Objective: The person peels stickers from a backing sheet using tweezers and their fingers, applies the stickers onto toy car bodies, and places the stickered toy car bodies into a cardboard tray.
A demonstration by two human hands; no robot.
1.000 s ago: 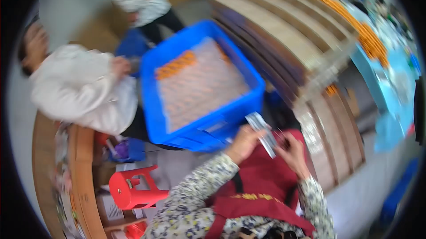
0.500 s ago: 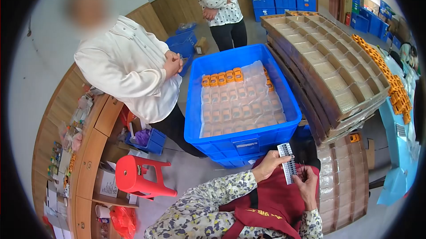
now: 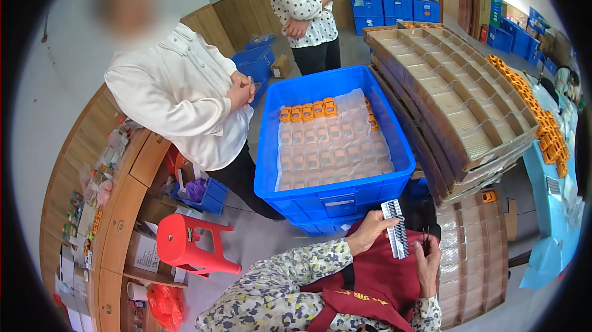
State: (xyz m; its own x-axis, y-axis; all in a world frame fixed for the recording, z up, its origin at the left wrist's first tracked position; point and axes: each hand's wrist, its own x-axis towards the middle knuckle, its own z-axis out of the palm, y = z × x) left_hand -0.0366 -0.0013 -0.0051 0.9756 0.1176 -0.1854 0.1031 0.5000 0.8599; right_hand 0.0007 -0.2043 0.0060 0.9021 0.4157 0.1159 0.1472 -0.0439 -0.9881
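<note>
My left hand is closed on a narrow white sheet printed with rows of black marks, held tilted above my lap. To the right of the sheet, my right hand pinches thin dark tweezers, tips pointing up and a little apart from the sheet. Just beyond my hands stands a blue plastic bin. Inside it, a row of orange toy cars sits on a translucent sheet of moulded pockets.
Stacked compartment trays rise at the right, beside orange parts on a blue-covered table. Another tray lies lower down. A red stool stands left. Two people stand beyond, one in a white shirt.
My right hand and the tweezers have drawn slightly away from the printed sheet. My left hand still holds the sheet, and the whole view has shifted a little.
</note>
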